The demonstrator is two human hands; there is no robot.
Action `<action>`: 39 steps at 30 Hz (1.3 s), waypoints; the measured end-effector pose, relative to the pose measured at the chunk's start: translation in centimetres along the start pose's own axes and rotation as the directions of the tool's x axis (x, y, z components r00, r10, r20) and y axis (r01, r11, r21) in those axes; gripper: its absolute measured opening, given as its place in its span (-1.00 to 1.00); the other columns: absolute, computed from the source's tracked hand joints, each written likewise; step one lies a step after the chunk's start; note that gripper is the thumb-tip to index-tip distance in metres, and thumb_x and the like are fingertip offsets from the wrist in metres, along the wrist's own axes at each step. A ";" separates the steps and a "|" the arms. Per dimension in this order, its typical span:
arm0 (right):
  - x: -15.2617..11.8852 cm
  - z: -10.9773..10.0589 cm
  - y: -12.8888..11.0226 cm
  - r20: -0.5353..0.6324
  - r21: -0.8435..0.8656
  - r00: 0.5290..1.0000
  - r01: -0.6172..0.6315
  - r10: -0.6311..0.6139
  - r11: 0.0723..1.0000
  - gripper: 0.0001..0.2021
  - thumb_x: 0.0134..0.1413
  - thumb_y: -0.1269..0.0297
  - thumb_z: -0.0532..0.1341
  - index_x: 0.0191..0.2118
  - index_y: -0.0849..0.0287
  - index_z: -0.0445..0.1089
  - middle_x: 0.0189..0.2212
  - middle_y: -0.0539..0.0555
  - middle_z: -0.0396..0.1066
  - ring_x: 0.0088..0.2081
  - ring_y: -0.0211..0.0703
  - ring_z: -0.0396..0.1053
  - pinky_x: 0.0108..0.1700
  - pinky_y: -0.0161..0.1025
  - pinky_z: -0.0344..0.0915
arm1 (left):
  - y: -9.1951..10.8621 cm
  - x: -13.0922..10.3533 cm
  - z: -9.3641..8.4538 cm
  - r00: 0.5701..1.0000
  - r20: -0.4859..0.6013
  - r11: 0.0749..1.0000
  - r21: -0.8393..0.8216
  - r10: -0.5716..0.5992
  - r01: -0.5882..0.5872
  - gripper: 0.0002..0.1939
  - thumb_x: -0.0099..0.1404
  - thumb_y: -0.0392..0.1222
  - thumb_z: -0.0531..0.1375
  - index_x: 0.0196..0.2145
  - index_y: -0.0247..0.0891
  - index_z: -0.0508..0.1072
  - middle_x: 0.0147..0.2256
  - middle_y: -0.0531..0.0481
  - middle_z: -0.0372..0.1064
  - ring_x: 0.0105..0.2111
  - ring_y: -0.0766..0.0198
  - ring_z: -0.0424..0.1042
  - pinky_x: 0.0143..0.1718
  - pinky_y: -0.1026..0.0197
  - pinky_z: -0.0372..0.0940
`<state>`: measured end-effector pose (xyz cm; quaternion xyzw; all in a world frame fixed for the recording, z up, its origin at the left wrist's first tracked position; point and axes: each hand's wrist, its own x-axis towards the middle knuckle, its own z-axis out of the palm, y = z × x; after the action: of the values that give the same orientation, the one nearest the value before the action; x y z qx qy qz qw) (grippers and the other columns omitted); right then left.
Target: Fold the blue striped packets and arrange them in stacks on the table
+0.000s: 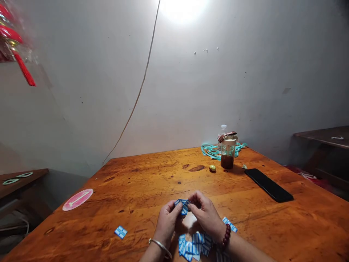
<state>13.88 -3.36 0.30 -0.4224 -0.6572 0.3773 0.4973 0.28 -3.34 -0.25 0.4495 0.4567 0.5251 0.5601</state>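
Small flat blue-and-white pieces (182,205) with a windowpane pattern are held up between my two hands; how they join or overlap I cannot make out. My left hand (167,220), with a silver bangle at the wrist, grips them from the left between thumb and fingers. From the right, my right hand (208,214) pinches their edge; a dark red bead bracelet is on that wrist. Below my hands lies a loose pile of similar pieces (192,247). One square piece (120,231) lies apart at the left, another piece (229,224) just beyond my right wrist.
On the wooden table (152,182) lies a black phone (268,185) at the right. A tumbler with dark liquid (227,156), a plastic bottle (223,128), turquoise ribbon (209,151) and a small yellow-green object (212,168) are at the back. A pink round sticker (77,199) is at the left.
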 end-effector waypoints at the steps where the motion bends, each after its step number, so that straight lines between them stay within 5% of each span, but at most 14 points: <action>1: 0.0 0.0 0.0 0.008 -0.006 1.000 0.006 -0.006 1.000 -0.94 -0.04 0.39 0.05 -0.46 0.20 0.23 -0.54 -0.05 0.26 -0.46 -0.29 0.22 -0.42 -0.38 0.15 | 0.0 0.0 0.0 1.000 -0.008 1.000 -0.007 -0.012 0.012 -0.77 -0.04 -0.08 0.23 -0.56 -0.35 0.42 -0.65 0.07 0.28 -0.65 0.44 0.18 -0.63 0.41 0.03; 9: 0.0 0.1 0.5 0.026 -0.052 1.000 -0.012 0.013 0.999 -0.82 -0.09 0.40 0.09 -0.27 0.18 0.24 -0.62 -0.12 0.15 -0.56 -0.35 0.12 -0.52 -0.41 0.08 | -0.5 0.2 -0.2 0.999 0.049 1.000 0.009 -0.005 0.004 -0.77 -0.07 -0.09 0.25 -0.56 -0.35 0.43 -0.64 0.06 0.28 -0.64 0.44 0.17 -0.61 0.40 0.06; 17: 0.5 0.0 0.9 0.004 0.127 0.996 -0.088 0.088 0.988 -0.97 -0.13 0.41 0.10 -0.46 0.22 0.26 -0.54 -0.05 0.27 -0.46 -0.30 0.24 -0.42 -0.38 0.19 | -0.5 0.1 -0.3 0.998 0.047 0.999 -0.029 -0.039 0.040 -0.74 -0.07 -0.04 0.25 -0.53 -0.34 0.45 -0.60 0.02 0.33 -0.62 0.41 0.23 -0.59 0.39 0.09; 27: 0.4 -0.3 0.8 0.064 0.061 0.997 -0.047 0.043 0.997 -0.90 -0.14 0.46 0.07 -0.42 0.23 0.30 -0.52 -0.04 0.31 -0.45 -0.30 0.25 -0.41 -0.38 0.19 | -0.3 -0.1 -0.2 0.983 0.136 0.993 0.013 -0.120 0.120 -0.69 -0.11 -0.01 0.27 -0.55 -0.36 0.45 -0.66 0.05 0.26 -0.68 0.45 0.18 -0.68 0.42 0.00; 35: 0.1 -0.4 0.3 0.022 -0.193 0.999 0.048 -0.045 0.980 -0.86 -0.14 0.50 0.03 -0.47 0.21 0.30 -0.52 -0.02 0.29 -0.44 -0.29 0.22 -0.39 -0.37 0.15 | -0.1 -0.9 0.5 0.979 0.203 0.987 0.154 0.013 -0.045 -0.70 0.02 -0.01 0.18 -0.57 -0.35 0.43 -0.68 0.10 0.19 -0.68 0.47 0.11 -0.67 0.41 -0.02; 39: 0.0 -0.7 -0.2 0.043 -0.226 0.995 0.102 -0.095 0.969 -0.87 -0.10 0.47 0.04 -0.43 0.20 0.30 -0.51 -0.02 0.28 -0.45 -0.31 0.20 -0.41 -0.38 0.13 | 0.1 -0.9 0.3 0.985 0.132 0.971 0.198 0.110 -0.135 -0.73 0.01 -0.04 0.18 -0.55 -0.34 0.44 -0.64 0.08 0.26 -0.63 0.42 0.20 -0.62 0.39 0.07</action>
<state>14.47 -3.42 0.66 -0.4373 -0.7242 0.2811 0.4531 0.56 -4.21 -0.03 0.5630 0.4456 0.4807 0.5034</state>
